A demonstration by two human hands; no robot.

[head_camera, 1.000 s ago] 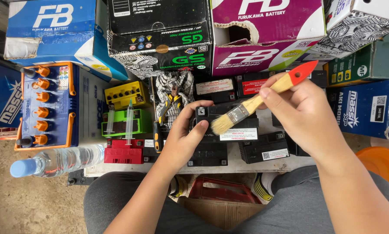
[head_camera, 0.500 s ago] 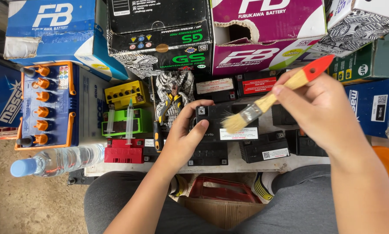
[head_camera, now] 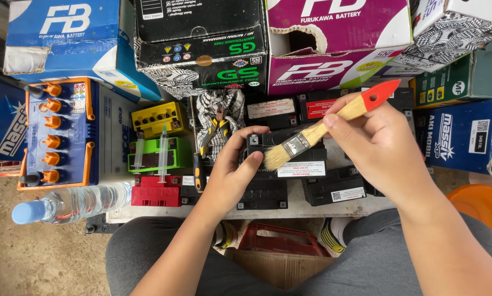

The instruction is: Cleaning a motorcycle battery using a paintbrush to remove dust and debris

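My left hand point(head_camera: 234, 172) grips the left end of a small black battery point(head_camera: 289, 149) that rests among other black batteries on a pale board. My right hand point(head_camera: 374, 145) holds a paintbrush point(head_camera: 311, 134) with a wooden handle and a red tip. Its pale bristles touch the top of the black battery, close to my left thumb.
Cardboard battery boxes point(head_camera: 202, 49) are stacked along the far side. A blue battery with orange caps point(head_camera: 59, 134) stands at left, with yellow, green and red small batteries point(head_camera: 157, 153), two syringes, pliers and a screwdriver point(head_camera: 197, 170). A water bottle point(head_camera: 70, 204) lies near left; an orange tub point(head_camera: 484, 205) at right.
My right hand swung the brush out to the right and then back left, so the bristles sit on the battery top again. My left hand stayed put.
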